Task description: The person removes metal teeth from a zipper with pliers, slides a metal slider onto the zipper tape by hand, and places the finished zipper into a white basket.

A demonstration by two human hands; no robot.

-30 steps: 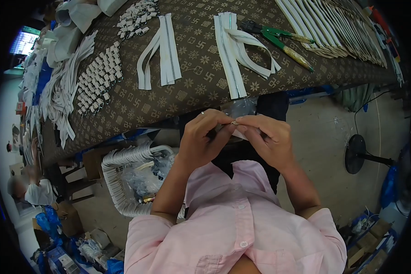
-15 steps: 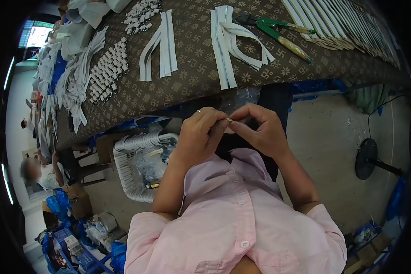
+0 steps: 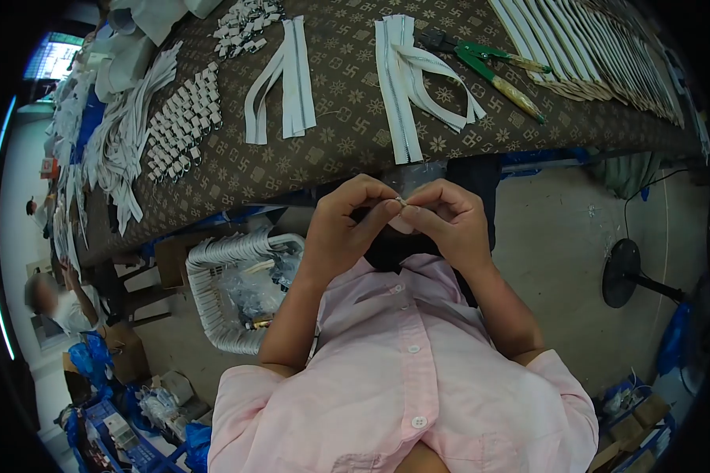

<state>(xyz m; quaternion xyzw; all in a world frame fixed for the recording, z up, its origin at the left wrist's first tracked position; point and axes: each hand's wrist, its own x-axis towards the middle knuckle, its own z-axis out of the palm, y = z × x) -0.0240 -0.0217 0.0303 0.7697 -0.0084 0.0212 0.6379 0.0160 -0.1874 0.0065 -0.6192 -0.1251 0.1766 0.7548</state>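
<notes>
My left hand (image 3: 353,225) and my right hand (image 3: 451,225) meet in front of my body, just below the table's near edge. Thumbs and forefingers of both are pinched together on one tiny, pale piece (image 3: 402,202), too small to name and mostly covered by the fingertips. On the table beyond lie two white zipper strips, one pair spread at the left (image 3: 296,87) and another looped zipper (image 3: 398,94) closer to my hands. Green-handled pliers (image 3: 497,75) rest to the right of it.
A patterned brown cloth (image 3: 339,138) covers the table. Small metal-and-white pieces (image 3: 185,126) lie in rows on it, beside white strips (image 3: 130,134). More zippers (image 3: 592,55) are fanned at right. A white basket (image 3: 205,303) holds plastic bags. Another person (image 3: 75,303) is at far left.
The view has shifted slightly. My left hand has turned a little, its fingers now more arched and the ring out of sight. Both hands keep pinching the tiny piece.
</notes>
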